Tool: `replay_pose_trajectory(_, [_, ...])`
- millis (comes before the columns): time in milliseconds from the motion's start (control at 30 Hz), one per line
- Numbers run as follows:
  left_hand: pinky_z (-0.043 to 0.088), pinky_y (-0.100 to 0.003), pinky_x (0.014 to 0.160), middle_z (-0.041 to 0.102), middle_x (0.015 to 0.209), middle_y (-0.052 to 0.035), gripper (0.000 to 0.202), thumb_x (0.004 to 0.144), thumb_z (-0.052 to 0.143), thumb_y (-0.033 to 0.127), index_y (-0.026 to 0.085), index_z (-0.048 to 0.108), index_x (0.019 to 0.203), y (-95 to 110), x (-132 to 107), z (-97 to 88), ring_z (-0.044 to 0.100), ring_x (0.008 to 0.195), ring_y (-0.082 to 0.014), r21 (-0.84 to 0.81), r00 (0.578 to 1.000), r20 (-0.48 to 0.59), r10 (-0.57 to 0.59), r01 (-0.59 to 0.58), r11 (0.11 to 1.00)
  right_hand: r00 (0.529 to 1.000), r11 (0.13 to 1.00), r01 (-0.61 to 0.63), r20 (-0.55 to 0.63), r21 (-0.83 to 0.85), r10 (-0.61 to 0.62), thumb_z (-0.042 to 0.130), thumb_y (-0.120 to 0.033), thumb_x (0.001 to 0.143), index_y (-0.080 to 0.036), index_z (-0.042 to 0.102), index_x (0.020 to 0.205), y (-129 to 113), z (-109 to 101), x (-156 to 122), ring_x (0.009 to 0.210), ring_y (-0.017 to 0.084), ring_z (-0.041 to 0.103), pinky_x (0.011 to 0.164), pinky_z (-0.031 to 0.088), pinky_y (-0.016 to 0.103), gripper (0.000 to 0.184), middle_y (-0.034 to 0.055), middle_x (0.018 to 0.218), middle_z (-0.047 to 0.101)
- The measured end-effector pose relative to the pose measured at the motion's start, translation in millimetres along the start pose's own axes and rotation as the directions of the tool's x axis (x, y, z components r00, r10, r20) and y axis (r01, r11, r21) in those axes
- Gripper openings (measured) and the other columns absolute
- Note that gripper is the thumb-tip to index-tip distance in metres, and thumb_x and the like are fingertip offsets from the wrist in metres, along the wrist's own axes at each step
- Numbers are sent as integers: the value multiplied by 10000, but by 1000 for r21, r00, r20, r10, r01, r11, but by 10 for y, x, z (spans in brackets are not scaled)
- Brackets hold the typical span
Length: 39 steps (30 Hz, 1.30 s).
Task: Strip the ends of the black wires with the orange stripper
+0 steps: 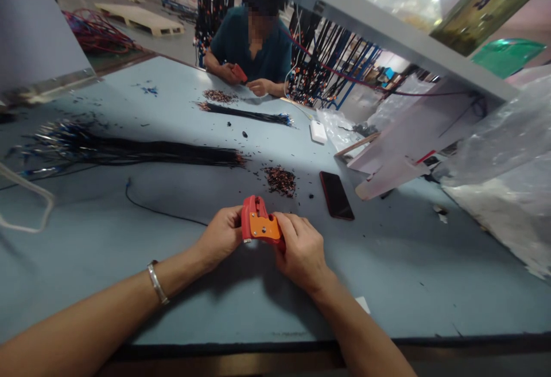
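Observation:
My right hand point(301, 248) is wrapped round the handles of a red and orange wire stripper point(263, 225), held above the near middle of the table. At the tool's jaw end, my left hand point(221, 233) pinches a thin black wire point(161, 212) that trails off to the left and ends in a small blue tip. The wire's other end is hidden by my fingers and the tool. Beyond my hands lies a long bundle of black wires point(159, 152), with blue and metal ends at the left and bare copper ends at the right.
A heap of stripped scraps point(280, 182) lies past the stripper. To its right are a dark phone point(336, 195) and a white box point(318, 132). Across the table, a person point(253, 50) holds a red tool near a second wire bundle point(245, 113). A shelf beam point(387, 27) crosses overhead.

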<state>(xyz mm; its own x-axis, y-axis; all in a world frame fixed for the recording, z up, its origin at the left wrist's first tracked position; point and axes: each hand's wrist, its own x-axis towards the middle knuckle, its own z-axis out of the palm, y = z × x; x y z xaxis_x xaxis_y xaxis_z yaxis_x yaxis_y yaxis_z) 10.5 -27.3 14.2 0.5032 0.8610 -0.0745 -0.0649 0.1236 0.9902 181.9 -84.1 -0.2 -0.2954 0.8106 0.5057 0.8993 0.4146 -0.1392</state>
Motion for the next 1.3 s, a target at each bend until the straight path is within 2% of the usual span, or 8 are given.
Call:
replay_pose_trajectory(400, [483,-282,738,703,732,-14,148,671,682,277,144,682,735,-20,15,8,612,713,-164,-11,1000,-17,-17,16,1000,1000,998,7,19,-58,-6,449,-237,851,-110,552,1052,-2,18,36,767,243,567,700,433,345,259,127,882,642])
replay_pose_trajectory(667, [385,-217,585,548,565,29,155,662,634,264,147,572,581,7,-1,4,460,571,-106,41,1000,-7,20,-19,999,1000,990,-5,11,-141,7,433,-224,848,-143,580,877,-6,27,58,583,190,506,565,341,303,170,64,700,611])
replay_pose_trajectory(833, [377,-221,578,519,558,29,231,666,647,289,159,509,534,-3,11,-1,446,573,-110,61,1000,-2,25,-25,998,1000,992,11,23,-127,-8,455,-285,866,-153,574,827,39,55,71,556,172,508,547,314,289,182,51,672,614])
replay_pose_trajectory(1033, [379,-223,590,518,567,28,211,675,659,293,152,537,577,-44,37,-18,450,582,-112,67,1000,-16,17,-16,998,1000,993,26,21,-119,-23,450,-307,882,-156,565,811,81,80,79,537,157,525,535,313,271,202,39,648,616])
replay_pose_trajectory(1167, [363,-220,570,505,564,28,309,704,654,393,151,513,573,-87,60,-39,432,567,-107,79,998,-17,57,-56,995,999,994,9,32,-105,-6,449,-281,871,-166,550,791,94,101,87,532,149,540,520,318,258,173,30,636,618])
replay_pose_trajectory(1300, [346,-213,530,491,545,31,351,737,612,457,151,519,593,-97,86,-69,416,537,-103,172,995,-17,93,-89,981,999,995,-19,41,-98,23,456,-266,867,-168,549,789,86,101,110,531,149,550,510,327,250,156,34,640,625])
